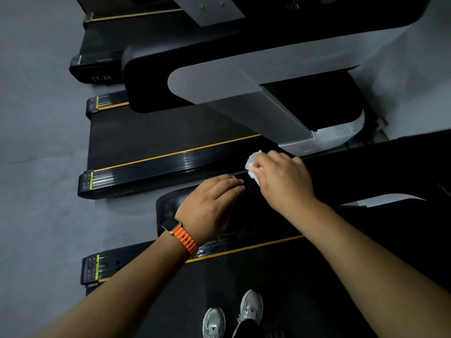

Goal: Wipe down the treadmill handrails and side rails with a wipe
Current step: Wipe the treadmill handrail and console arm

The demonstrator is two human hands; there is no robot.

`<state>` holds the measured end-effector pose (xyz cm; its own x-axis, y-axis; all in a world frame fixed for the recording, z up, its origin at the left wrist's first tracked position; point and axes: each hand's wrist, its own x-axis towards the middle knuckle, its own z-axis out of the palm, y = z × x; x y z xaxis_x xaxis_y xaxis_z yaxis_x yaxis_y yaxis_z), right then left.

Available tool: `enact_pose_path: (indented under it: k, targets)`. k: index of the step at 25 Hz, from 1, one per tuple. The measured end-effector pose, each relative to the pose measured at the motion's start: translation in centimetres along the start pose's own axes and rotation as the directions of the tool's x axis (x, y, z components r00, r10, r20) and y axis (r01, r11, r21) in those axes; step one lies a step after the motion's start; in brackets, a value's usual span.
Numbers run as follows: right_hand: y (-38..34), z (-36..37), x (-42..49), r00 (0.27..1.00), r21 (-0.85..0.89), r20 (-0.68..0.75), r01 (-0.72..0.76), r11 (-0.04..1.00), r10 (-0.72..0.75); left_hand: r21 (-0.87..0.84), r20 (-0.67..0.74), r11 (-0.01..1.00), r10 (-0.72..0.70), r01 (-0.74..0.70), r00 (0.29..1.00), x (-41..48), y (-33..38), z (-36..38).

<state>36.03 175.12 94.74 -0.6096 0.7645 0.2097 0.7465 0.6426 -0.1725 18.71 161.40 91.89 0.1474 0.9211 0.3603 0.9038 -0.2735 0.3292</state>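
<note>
A wide black handrail of the treadmill I stand on runs from lower left to upper right. My right hand grips a crumpled white wipe and holds it against the rail's top. My left hand, with an orange-strapped watch on the wrist, lies flat on the rail's rounded near end, fingers straight and pointing toward the wipe. Below the rail, the black side rail with a yellow edge stripe shows wet, glossy patches.
The neighbouring treadmill stands to the left with its own black side rail, grey upright and black handrail. A third treadmill lies farther back. Grey floor lies at left. My sneakers stand on the belt.
</note>
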Motion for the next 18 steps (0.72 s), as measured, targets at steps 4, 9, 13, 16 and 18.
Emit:
enact_pose_path:
  k: [4, 9, 13, 16, 18]
  targets:
    - [1.8, -0.6, -0.2, 0.998, -0.009, -0.056, -0.024, 1.000, 0.023, -0.002, 0.009, 1.000, 0.000, 0.000, 1.000, 0.0, 0.0, 0.0]
    - [1.8, -0.8, -3.5, 0.987, 0.017, -0.154, -0.036, 0.999, 0.038, 0.009, 0.000, 1.000, 0.000, 0.000, 1.000, 0.1, 0.1, -0.2]
    - [1.4, -0.6, -5.9, 0.976, 0.037, -0.214, -0.043, 0.998, 0.050, 0.018, 0.001, 1.000, 0.008, -0.008, 1.000, 0.4, 0.3, -0.4]
    - [1.1, -0.3, -6.6, 0.968, 0.026, -0.247, -0.025, 0.999, 0.031, 0.029, -0.019, 0.999, 0.029, -0.028, 0.999, 0.7, 0.5, -0.1]
    - [1.5, -0.3, -6.8, 0.969, 0.023, -0.245, -0.036, 0.999, 0.041, 0.019, -0.028, 0.999, 0.049, -0.048, 0.998, 1.3, 1.0, 0.4]
